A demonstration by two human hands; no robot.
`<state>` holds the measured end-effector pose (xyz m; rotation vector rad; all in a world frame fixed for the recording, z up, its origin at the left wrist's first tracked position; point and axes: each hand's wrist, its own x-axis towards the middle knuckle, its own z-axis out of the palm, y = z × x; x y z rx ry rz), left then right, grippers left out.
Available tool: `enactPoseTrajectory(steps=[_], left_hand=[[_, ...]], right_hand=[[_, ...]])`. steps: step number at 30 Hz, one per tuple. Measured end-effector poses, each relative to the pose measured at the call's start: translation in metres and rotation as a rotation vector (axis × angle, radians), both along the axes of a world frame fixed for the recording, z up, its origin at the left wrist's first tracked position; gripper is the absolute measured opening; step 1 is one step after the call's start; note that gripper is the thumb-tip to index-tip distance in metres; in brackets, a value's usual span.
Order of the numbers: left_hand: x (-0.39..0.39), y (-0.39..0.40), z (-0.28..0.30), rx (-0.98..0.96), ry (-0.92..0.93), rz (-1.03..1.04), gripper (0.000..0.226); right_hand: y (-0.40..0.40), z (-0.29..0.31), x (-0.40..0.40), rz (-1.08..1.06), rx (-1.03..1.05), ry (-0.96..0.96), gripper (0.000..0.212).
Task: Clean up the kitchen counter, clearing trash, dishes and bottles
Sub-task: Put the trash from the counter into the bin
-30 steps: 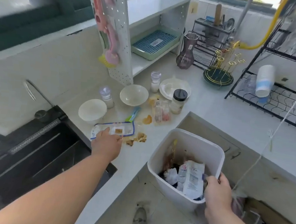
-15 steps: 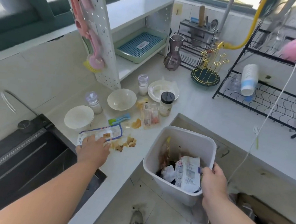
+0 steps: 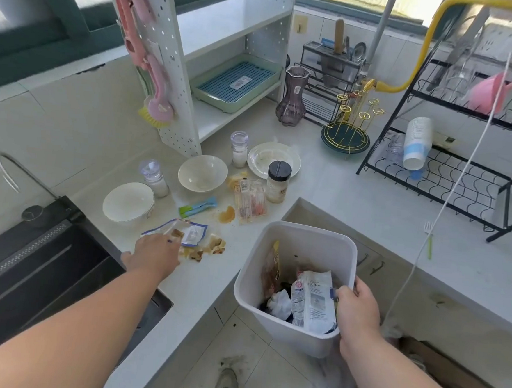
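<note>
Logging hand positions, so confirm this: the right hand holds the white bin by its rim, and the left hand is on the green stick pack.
Wrong on the left hand: the head view shows it on the blue-edged wrapper, not the green pack. The right hand does hold the bin rim.

Bare counter [image 3: 354,200] right of the jar [image 3: 276,181], bowls [image 3: 128,201] and wrappers [image 3: 249,201] crowding the left

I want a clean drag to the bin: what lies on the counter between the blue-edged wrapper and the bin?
Head view: brown food scraps beside the wrapper, then bare counter up to the bin.
</note>
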<state>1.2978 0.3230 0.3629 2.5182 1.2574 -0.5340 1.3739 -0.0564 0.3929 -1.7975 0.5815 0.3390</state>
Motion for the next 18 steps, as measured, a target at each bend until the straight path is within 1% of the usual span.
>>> enactPoseTrajectory(steps=[1, 2, 4, 5, 7, 8, 9, 11, 13, 15, 16, 18], left_hand=[[0.000, -0.001, 0.000, 0.023, -0.062, 0.004, 0.036], [0.000, -0.004, 0.002, 0.022, -0.165, 0.026, 0.035], [-0.001, -0.018, 0.012, 0.005, -0.423, 0.086, 0.041], [0.000, -0.029, 0.019, 0.003, -0.530, 0.076, 0.043], [0.005, -0.054, 0.034, -0.029, -0.698, -0.010, 0.047], [0.007, -0.068, 0.041, -0.054, -0.746, -0.093, 0.052], [0.008, -0.081, 0.046, -0.079, -0.761, -0.188, 0.057], [0.013, -0.107, 0.051, -0.109, -0.712, -0.390, 0.064], [0.019, -0.134, 0.051, -0.083, -0.574, -0.604, 0.060], [0.025, -0.152, 0.044, -0.054, -0.402, -0.792, 0.054], [0.028, -0.157, 0.041, -0.077, -0.345, -0.845, 0.054], [0.034, -0.156, 0.037, -0.183, -0.314, -0.853, 0.050]], right_hand=[[-0.001, 0.001, 0.000, 0.001, -0.004, 0.005, 0.051], [0.000, 0.000, 0.000, 0.008, -0.011, 0.007, 0.050], [0.003, -0.002, 0.002, 0.018, -0.023, 0.011, 0.049], [0.004, -0.001, 0.003, 0.020, -0.024, 0.014, 0.049], [0.005, -0.001, 0.005, 0.016, -0.012, 0.018, 0.050], [0.007, -0.001, 0.006, 0.021, -0.010, 0.015, 0.049], [0.008, 0.000, 0.007, 0.023, -0.017, 0.015, 0.048], [0.014, 0.002, 0.010, 0.023, -0.031, 0.005, 0.046], [0.018, 0.003, 0.012, 0.019, -0.041, 0.008, 0.045], [0.020, -0.002, 0.016, -0.003, -0.052, 0.012, 0.050], [0.020, -0.007, 0.019, -0.011, -0.054, 0.014, 0.052], [0.019, -0.021, 0.026, -0.034, -0.048, 0.020, 0.050]])
